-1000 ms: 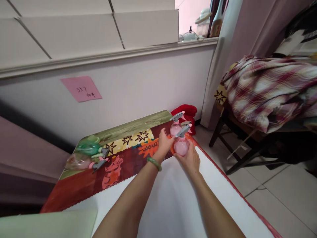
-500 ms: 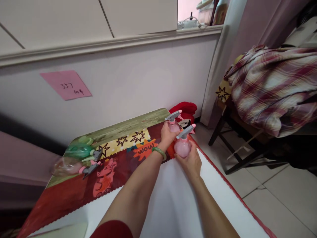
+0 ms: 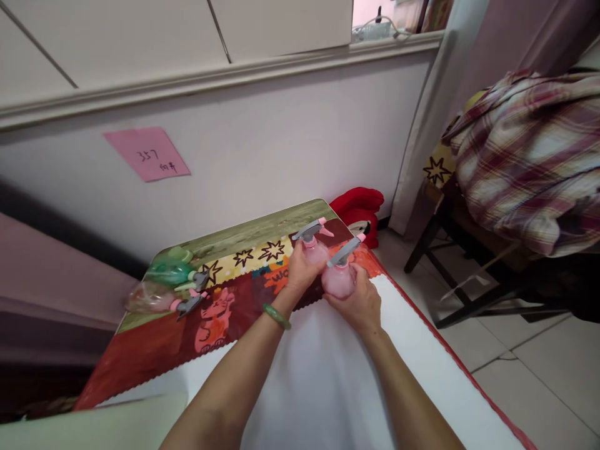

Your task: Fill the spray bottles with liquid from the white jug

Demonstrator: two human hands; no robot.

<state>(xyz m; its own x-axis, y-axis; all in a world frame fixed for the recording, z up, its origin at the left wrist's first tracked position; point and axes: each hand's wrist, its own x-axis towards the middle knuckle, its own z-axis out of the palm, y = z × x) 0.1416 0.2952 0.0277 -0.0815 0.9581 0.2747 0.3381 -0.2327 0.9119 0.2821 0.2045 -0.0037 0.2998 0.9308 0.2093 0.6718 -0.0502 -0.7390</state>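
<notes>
Two pink spray bottles with grey triggers stand close together over the far right part of the table. My left hand (image 3: 300,270), with a green bangle on its wrist, is wrapped round the farther pink spray bottle (image 3: 315,247). My right hand (image 3: 360,302) is closed round the nearer pink spray bottle (image 3: 338,277). Both bottles are upright, nozzles pointing right.
A table with a colourful cartoon cloth (image 3: 220,312) and a white sheet (image 3: 323,375) stands by the wall. A green spray bottle (image 3: 171,272) and a clear pink one (image 3: 154,299) lie at its far left. A red object (image 3: 359,205) sits behind the table. Right: chair with plaid cloth (image 3: 525,156).
Both hands, each with its bottle, have shifted a little left and nearer to me. My left hand went from touching the far bottle to holding it. The view has swung slightly.
</notes>
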